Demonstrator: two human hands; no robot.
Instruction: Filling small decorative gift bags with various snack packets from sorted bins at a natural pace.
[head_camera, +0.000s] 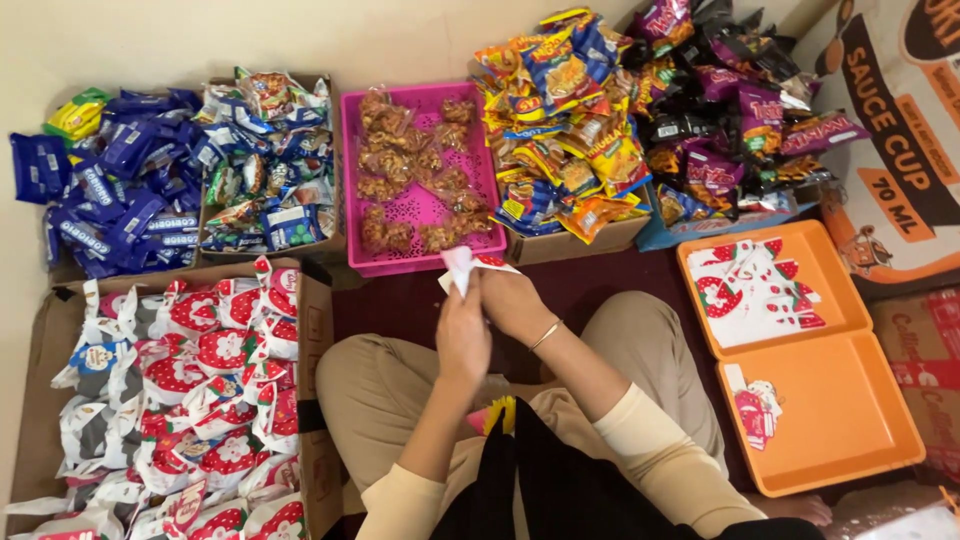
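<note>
Both my hands meet in front of me over a dark red mat. My left hand (462, 335) and my right hand (515, 300) together grip a small white bag with red strawberry print (466, 264), its top sticking up between my fingers. A thin bangle sits on my right wrist. I sit cross-legged in beige trousers. The bag is just in front of a pink perforated tray (356, 190) holding clear packets of brown snacks.
A cardboard box (318, 330) at left is full of tied strawberry bags. Blue packets (110, 190), mixed packets (265, 160), orange-yellow snack packs (565, 120) and dark purple packs (730, 100) line the wall. Two orange trays (850, 400) at right hold flat empty bags.
</note>
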